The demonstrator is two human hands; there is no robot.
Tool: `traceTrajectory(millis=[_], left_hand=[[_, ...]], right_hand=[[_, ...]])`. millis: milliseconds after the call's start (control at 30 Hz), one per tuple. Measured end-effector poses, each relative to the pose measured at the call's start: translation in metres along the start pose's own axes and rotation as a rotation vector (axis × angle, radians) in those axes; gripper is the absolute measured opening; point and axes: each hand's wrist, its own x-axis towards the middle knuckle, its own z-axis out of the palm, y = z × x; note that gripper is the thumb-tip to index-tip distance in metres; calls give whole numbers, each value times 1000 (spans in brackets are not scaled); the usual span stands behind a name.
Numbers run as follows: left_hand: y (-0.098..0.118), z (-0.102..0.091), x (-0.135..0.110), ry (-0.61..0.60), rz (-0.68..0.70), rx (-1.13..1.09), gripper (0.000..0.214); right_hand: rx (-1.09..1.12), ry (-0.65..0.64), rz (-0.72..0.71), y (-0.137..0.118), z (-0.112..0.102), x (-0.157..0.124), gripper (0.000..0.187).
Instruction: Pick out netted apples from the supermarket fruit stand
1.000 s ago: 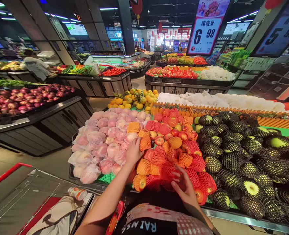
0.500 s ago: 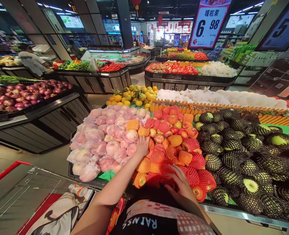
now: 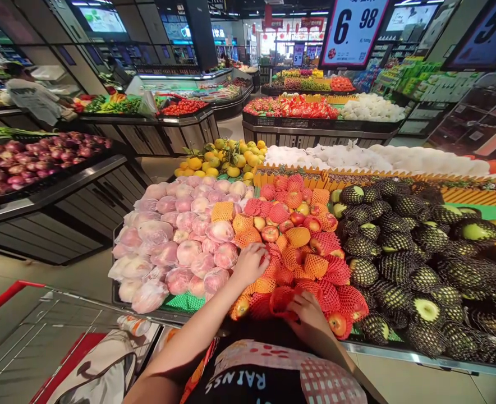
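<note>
Apples in red and orange foam nets (image 3: 302,264) are heaped in front of me, with some bare apples (image 3: 270,233) among them. My left hand (image 3: 251,262) is over the left side of this heap, fingers bent and a little apart, nearest to apples in red nets. What its fingertips touch is hidden. Close to my body, my right hand (image 3: 309,317) has its fingers closed on the rim of a red foam net (image 3: 280,300). Whether an apple sits inside that net cannot be seen.
Wrapped pink fruit (image 3: 189,253) borders the apples on the left; dark-netted green fruit (image 3: 425,278) lies to the right. Citrus (image 3: 225,160) and white-wrapped produce (image 3: 336,157) sit behind. A shopping cart (image 3: 58,314) with a bag stands at left. Price signs (image 3: 354,33) hang overhead.
My left hand has moved right and slightly down from beside the orange nets, its fingers more bent. My right hand has come down and closed on the red foam net. The view has shifted slightly.
</note>
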Motion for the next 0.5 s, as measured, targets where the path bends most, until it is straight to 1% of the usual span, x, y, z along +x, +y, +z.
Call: traceTrajectory(millis=[67, 133, 200, 233, 267, 300, 333, 400, 467, 500], left_hand=[[2, -1, -3, 5, -11, -17, 25], [3, 0, -6, 6, -34, -3, 25], [5, 2, -11, -18, -60, 4, 25], [6, 4, -13, -29, -64, -3, 24], [8, 5, -16, -28, -56, -21, 23], [10, 5, -19, -7, -32, -50, 22], [14, 6, -23, 34, 8, -89, 21], [23, 7, -32, 150, 124, -182, 17], [35, 9, -41, 239, 283, -256, 12], [42, 11, -46, 262, 378, -277, 14]], right_hand=[[43, 115, -20, -2, -4, 2, 12], [108, 311, -48, -4, -11, 3, 12], [140, 523, -88, -5, -19, 2, 17], [148, 601, -108, -4, -21, 2, 21], [166, 646, -120, -3, -22, 0, 24], [204, 663, -106, -2, -21, -1, 23], [269, 658, -58, -1, -18, -2, 22], [479, 619, 130, 1, -10, -2, 18], [739, 585, 340, 3, 0, 0, 28], [860, 568, 412, 3, 3, 2, 34]])
